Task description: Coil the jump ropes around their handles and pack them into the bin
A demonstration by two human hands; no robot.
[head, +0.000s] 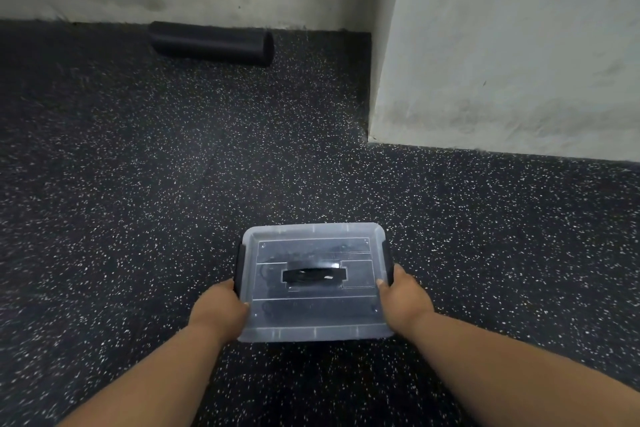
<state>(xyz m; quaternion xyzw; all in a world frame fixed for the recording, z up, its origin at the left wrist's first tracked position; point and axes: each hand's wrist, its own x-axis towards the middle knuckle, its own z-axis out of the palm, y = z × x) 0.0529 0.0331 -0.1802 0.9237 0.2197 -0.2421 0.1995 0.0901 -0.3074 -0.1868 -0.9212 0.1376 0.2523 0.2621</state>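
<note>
Floor (145, 184), dark and speckled, carries everything I see. At seven o'clock my left hand (221, 308) has its grip curled round the side of the bin (313, 321). It sits at six o'clock, clear lid (311, 246) on, dark cords faintly visible inside. My right hand (403, 298) clasps the opposite side. A black roller (211, 43) lies at eleven o'clock beside the wall (502, 45).

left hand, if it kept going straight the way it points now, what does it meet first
The left hand grips the clear bin at its left side, beside the black latch. It points inward, so it already meets the bin's side; depth ahead is unclear.
</note>
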